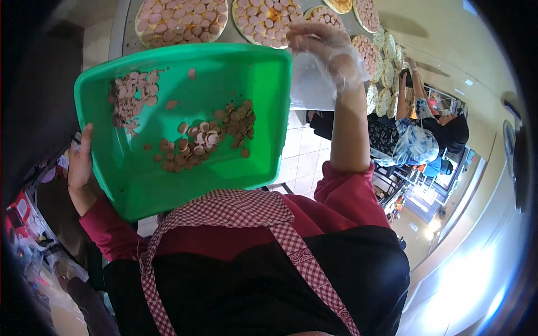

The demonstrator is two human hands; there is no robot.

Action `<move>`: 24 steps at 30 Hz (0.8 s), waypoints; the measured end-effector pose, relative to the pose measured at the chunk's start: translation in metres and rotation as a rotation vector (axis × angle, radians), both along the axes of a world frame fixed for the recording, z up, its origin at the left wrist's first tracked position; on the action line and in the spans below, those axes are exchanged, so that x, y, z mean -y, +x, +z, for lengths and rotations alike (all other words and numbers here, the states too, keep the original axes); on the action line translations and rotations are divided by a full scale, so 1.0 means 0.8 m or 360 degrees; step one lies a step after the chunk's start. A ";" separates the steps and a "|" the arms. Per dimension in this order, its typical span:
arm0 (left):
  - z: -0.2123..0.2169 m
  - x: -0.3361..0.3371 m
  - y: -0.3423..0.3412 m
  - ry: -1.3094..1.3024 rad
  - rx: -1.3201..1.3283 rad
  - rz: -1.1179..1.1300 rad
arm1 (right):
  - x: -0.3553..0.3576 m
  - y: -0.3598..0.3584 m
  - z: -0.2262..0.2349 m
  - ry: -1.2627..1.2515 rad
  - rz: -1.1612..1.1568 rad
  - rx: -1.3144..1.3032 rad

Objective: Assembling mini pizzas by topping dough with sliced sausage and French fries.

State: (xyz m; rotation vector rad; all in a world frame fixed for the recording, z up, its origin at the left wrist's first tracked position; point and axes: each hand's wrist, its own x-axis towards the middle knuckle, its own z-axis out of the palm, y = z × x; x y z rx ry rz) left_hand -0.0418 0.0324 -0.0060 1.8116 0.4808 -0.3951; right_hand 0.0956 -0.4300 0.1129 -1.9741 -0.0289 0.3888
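My left hand (82,162) grips the left rim of a large green plastic tub (224,59), its thumb over the edge. Inside the tub lie round sausage slices (207,137), in a pile at the upper left and a longer heap across the middle. My right hand (330,53), in a clear plastic glove, reaches beyond the tub's far right corner. Its fingers are loosely spread, just over the edge of a round pizza base (269,19) covered with sausage slices. I see nothing held in them, though the glove blurs the fingertips.
Another slice-covered pizza base (182,22) lies on the metal table (311,89) at the left. Several more bases (367,53) run along the table to the right. A person (417,137) in a patterned top works farther along it. Pale floor tiles (302,148) show below.
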 end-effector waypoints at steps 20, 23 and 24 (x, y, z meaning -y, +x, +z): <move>-0.006 -0.013 -0.009 0.0056 -0.0134 0.0128 | 0.087 0.203 -0.187 -0.1161 0.0640 0.0258; -0.005 -0.016 -0.010 0.0002 -0.0152 0.0124 | 0.092 0.208 -0.208 -0.1248 0.0642 0.0553; -0.005 -0.017 -0.010 0.0004 -0.0159 0.0108 | 0.089 0.208 -0.211 -0.1233 0.0624 0.0696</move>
